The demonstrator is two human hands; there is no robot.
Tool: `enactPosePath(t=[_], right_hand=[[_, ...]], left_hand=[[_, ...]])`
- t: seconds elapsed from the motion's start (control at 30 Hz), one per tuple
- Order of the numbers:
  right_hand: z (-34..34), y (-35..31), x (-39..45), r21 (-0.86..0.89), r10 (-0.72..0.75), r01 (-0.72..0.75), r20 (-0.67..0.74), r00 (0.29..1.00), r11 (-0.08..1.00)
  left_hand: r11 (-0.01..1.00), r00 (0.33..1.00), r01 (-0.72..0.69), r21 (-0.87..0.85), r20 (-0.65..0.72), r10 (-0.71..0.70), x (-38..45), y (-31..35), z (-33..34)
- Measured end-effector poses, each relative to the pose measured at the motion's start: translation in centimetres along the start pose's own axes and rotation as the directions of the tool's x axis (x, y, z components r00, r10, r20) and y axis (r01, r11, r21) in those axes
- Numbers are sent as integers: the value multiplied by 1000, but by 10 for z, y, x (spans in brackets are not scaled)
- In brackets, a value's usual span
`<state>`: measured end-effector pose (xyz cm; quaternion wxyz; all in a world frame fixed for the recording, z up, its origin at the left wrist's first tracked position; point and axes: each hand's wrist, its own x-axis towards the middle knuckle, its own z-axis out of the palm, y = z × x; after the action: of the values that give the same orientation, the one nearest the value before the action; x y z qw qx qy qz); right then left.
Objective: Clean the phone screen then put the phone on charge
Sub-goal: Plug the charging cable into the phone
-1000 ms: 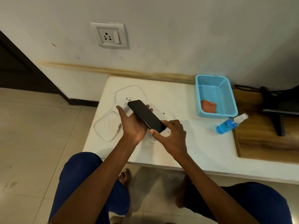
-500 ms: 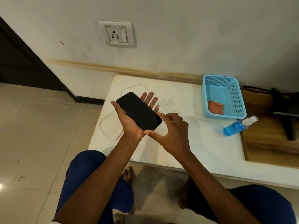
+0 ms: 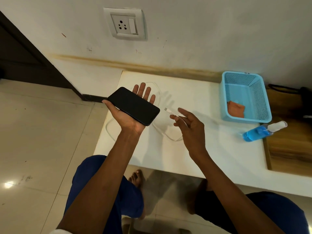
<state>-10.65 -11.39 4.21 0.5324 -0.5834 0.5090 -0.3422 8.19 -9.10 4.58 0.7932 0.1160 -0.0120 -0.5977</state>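
Your left hand [image 3: 130, 114], palm spread flat, carries the phone [image 3: 133, 106] above the desk [image 3: 211, 149], while your right hand [image 3: 189, 125] pinches the cable plug [image 3: 168, 110] just beside it: cleaning apparently finished, plugging in remains.

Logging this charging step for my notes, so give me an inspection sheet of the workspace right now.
Surface: white table, with a wooden board at its right end.
Job's things: phone, screen dark, lying face up on the left palm; orange cloth in the blue basket; blue spray bottle lying on its side.
Clutter: nothing seen.
Grips: left hand open under the phone; right hand pinching the cable's connector end.
Cables: white charging cable looped on the table, connector short of the phone, unplugged.
Surroundings: wall socket with nothing plugged in; tiled floor.
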Motion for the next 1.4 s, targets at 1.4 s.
enactPosePath(t=[1.4], right_hand=[[36,8,1,-243,-305,273,-102,947,931]], left_hand=[[980,971,-172,101,-147,186,13,-3,2]])
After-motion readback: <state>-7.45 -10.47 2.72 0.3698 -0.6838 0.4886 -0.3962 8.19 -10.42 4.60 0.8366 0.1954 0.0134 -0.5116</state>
